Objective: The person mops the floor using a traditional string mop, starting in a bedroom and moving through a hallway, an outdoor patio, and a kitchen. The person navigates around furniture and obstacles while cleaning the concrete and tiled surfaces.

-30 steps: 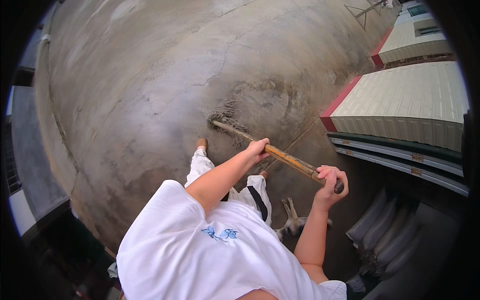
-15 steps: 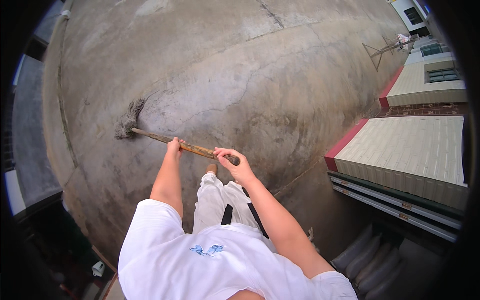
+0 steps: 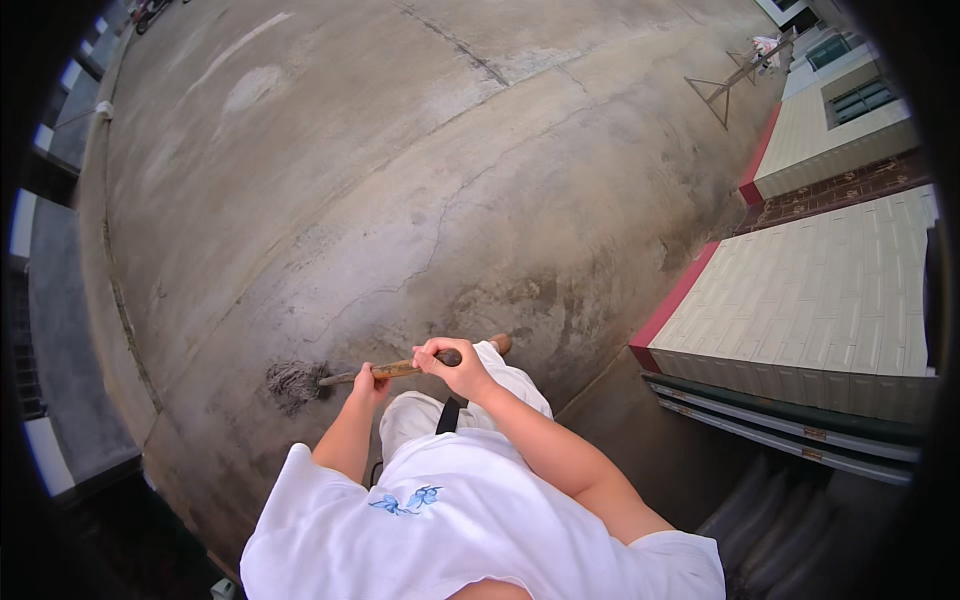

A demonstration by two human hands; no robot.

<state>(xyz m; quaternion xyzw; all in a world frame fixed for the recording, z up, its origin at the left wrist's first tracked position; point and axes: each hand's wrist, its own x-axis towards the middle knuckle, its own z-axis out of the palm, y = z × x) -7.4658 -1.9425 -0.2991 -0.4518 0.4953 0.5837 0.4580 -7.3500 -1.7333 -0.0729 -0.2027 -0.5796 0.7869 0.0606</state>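
A mop (image 3: 398, 369) with a worn wooden handle lies across in front of my body, held in both hands. My left hand (image 3: 371, 382) is closed around the lower part of the handle, close to the mop head. Higher up, near the handle's rounded end, my right hand (image 3: 455, 367) grips it with curled fingers. The grey, stringy mop head (image 3: 294, 385) rests on the concrete floor (image 3: 330, 230) to my left. One brown shoe (image 3: 501, 343) shows ahead of my right leg.
On the right stands a white-tiled wall (image 3: 800, 300) with a red base strip. A metal stand (image 3: 722, 92) is at the far right, near a windowed building. Along the left runs a low concrete edge (image 3: 120, 310). Cracks cross the floor.
The mop head has come nearer to my body, and both hands have drawn back with the handle. My right foot has stepped forward, and the view has shifted.
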